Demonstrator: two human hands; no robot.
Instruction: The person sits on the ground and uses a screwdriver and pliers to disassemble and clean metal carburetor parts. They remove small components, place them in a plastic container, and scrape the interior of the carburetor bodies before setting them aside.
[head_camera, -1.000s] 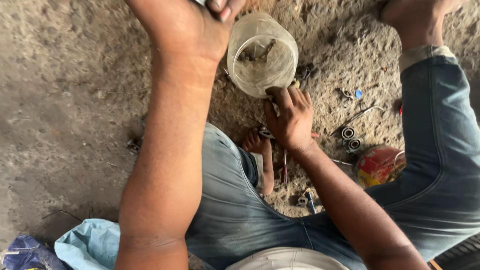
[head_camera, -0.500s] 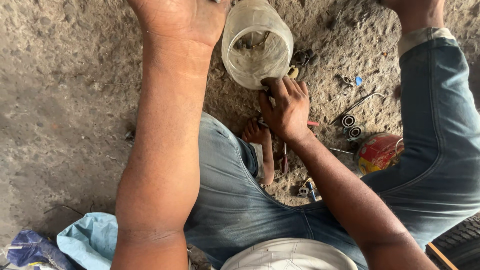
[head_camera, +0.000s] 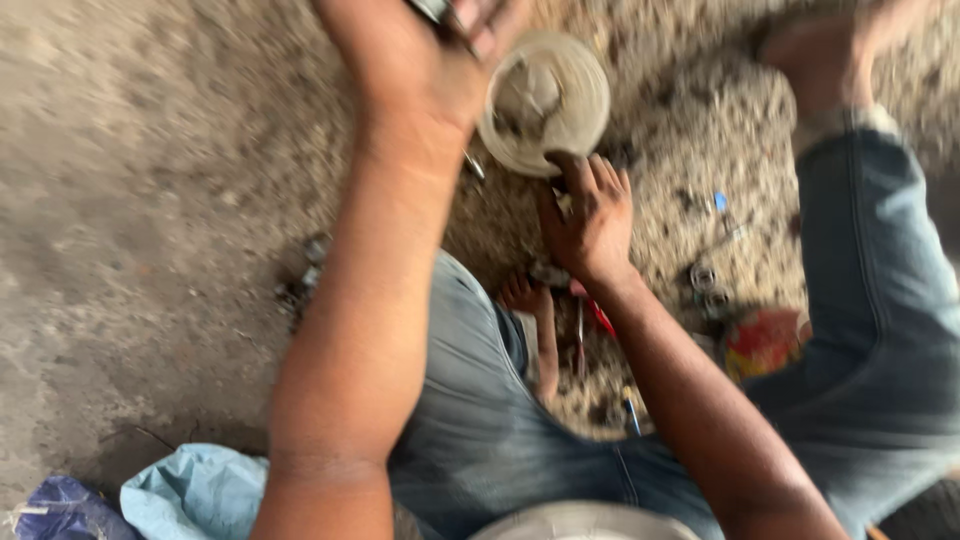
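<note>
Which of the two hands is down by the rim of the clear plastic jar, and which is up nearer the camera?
The right hand rests at the clear plastic jar's near rim. The left hand is raised closer to the camera, gripping a small metal piece.

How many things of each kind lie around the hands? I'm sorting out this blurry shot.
Clear plastic jar: 1
Small metal rings on the ground: 2
Red and yellow tin: 1
Light blue cloth: 1
Hands: 2, left hand and right hand
Total: 7, as far as the blur allows.
</note>
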